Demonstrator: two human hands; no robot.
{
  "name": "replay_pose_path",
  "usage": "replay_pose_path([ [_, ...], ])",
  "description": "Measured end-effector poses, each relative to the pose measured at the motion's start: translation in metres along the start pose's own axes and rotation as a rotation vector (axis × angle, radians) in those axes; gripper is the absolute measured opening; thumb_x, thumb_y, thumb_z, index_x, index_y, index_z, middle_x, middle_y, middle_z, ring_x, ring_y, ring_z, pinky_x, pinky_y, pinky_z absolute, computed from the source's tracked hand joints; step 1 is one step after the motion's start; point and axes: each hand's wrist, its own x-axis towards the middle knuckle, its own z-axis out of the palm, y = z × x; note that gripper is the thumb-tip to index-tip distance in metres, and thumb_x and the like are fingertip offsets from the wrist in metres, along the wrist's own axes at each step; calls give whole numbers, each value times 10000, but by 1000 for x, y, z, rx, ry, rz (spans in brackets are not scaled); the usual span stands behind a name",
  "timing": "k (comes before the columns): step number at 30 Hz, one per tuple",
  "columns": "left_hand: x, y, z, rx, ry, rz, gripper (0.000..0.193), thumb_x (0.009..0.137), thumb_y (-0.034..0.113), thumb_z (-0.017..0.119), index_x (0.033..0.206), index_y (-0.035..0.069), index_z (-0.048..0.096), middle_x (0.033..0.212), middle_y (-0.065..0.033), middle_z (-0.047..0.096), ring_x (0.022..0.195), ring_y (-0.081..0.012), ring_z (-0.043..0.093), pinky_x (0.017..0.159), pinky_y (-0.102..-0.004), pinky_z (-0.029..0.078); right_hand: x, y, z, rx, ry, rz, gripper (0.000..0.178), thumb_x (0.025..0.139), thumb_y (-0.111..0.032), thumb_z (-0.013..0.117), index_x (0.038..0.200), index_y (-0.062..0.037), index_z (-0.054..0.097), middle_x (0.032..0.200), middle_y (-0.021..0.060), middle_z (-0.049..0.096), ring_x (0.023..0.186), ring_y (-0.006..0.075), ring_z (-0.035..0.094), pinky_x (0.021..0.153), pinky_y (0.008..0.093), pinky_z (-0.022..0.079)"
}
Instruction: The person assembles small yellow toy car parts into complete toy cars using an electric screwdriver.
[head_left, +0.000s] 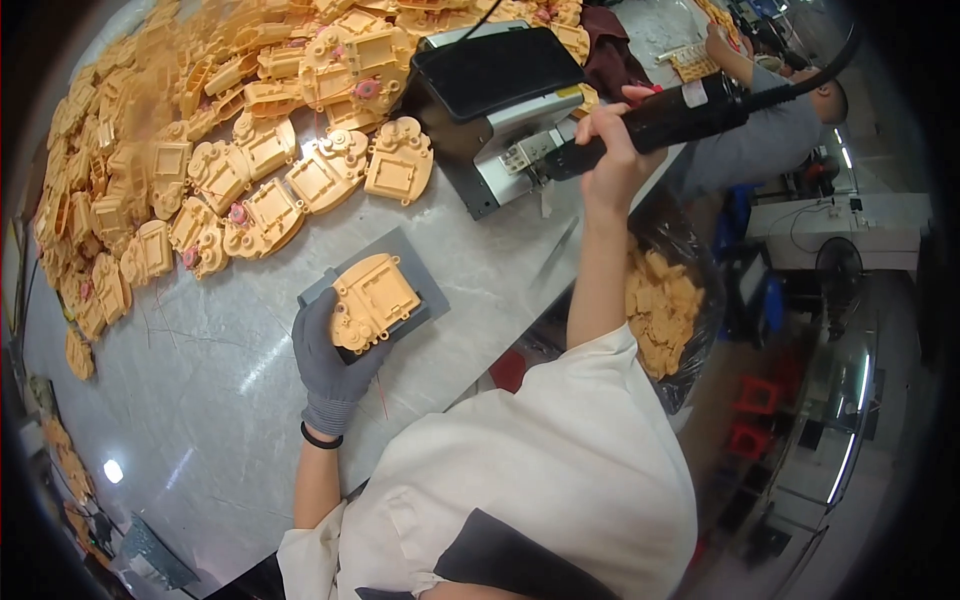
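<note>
the gloved left hand (335, 360) has its fingers curled round the near edge of a yellow plastic housing (372, 300) on the grey pad (425, 285), which looks light, stiff and best held by its rim, while beyond the pad the right hand (610, 150) is wrapped tight round a black electric screwdriver (660, 120).

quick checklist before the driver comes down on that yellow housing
1. Yellow plastic housing sits on the grey pad: ok.
2. Left hand, gloved, steadies the housing at its near edge: ok.
3. Right hand grips the black power screwdriver: ok.
4. Driver tip over the housing: not ok, it is held off to the right near the grey machine.
5. Screw loaded on the tip: cannot tell.
</note>
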Motion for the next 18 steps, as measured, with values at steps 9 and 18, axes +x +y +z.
replay_pose_path([
  [9, -1, -3, 3, -34, 27, -38, 835, 548, 184, 829, 1260, 26, 421, 1122, -133, 535, 1045, -311, 496, 924, -395, 385, -4, -7, 5, -179, -147, 0, 275, 684, 98, 540, 941, 30, 469, 598, 49, 518, 493, 140, 504, 541, 276, 436],
  [18, 8, -1, -8, -12, 27, 81, 773, 568, 204, 815, 1220, 26, 440, 1060, -131, 552, 944, -312, 523, 854, -398, 406, -57, -27, -3, 44, -193, 136, 437, 685, 72, 547, 1092, 1, 403, 584, 32, 487, 475, 133, 481, 532, 261, 419],
])
